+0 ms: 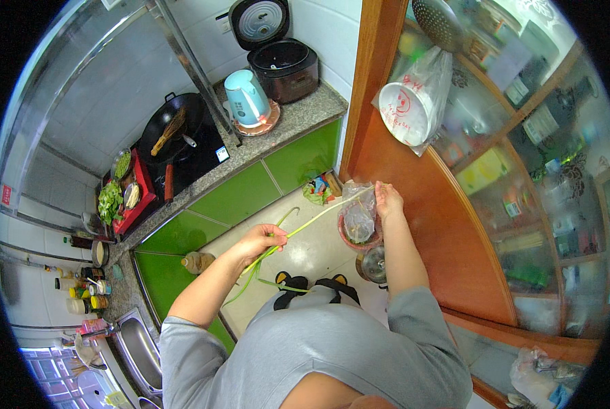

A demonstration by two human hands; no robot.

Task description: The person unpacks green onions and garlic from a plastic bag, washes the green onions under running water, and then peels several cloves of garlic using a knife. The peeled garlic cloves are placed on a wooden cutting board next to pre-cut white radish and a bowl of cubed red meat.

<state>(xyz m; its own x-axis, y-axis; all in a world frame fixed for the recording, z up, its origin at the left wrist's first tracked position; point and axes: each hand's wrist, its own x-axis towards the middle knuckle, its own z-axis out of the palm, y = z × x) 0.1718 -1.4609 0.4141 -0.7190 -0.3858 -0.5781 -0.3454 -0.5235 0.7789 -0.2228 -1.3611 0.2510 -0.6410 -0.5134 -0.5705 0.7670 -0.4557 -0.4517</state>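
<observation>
My left hand (262, 243) grips a long green vegetable stalk (310, 221), probably green garlic or a scallion, partway along. Its green leaves droop below that hand, over the floor and in front of my legs. The pale end stretches to my right hand (388, 201), whose fingers pinch it near the tip. Just under the right hand, a reddish basket (343, 235) on the floor is lined with a clear plastic bag (360, 217). The contents of the bag are hard to make out.
A lidded pot (372, 264) stands on the floor by the wooden cabinet (417, 204). Along the granite counter (305, 115) are a blue kettle (246, 97), an open rice cooker (284, 71), a wok (156, 122) and a red tray (141, 197). A bottle (198, 262) stands near the green cupboards.
</observation>
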